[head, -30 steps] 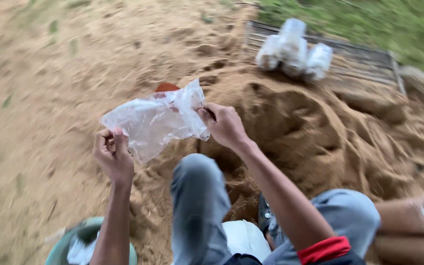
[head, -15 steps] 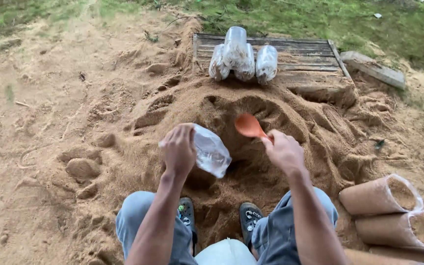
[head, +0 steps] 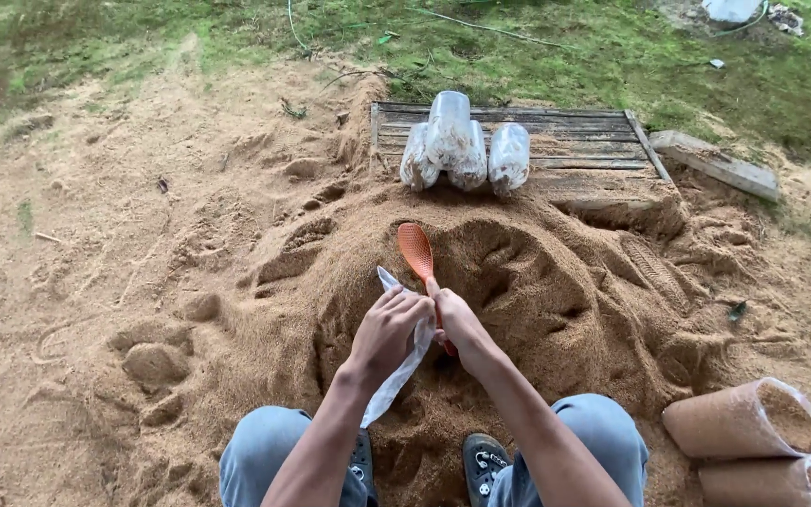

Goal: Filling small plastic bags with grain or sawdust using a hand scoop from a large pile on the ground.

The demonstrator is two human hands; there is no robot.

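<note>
Both hands were shut around things. Left hand (head: 389,330) pinched the top of a clear plastic bag (head: 404,361), and the bag hung down limp and flat below the fingers, over the front of the sawdust pile (head: 537,282). Right hand (head: 454,319) gripped the handle of an orange scoop (head: 415,252). The scoop's flat head pointed up and away, lying on the pile just past the hands.

Half a second before, the bag was puffed out and the hands were apart, with the scoop up in the air. Now the hands had come close together, almost touching, and the bag had folded flat beside the scoop handle. It looked as if the bag's mouth was being brought to the scoop, but nothing had gone into the bag yet.

Both arms reached forward from the knees, elbows bent a little, wrists turned in toward each other. The person sat low, with blue trouser legs and dark shoes (head: 485,462) at the foot of the pile.

Farther off, three packed clear bags (head: 466,145) leaned together on a wooden pallet (head: 574,141) behind the pile. Two filled bags (head: 743,427) lay on their sides at the right. Green grass (head: 565,47) ran along the back.
</note>
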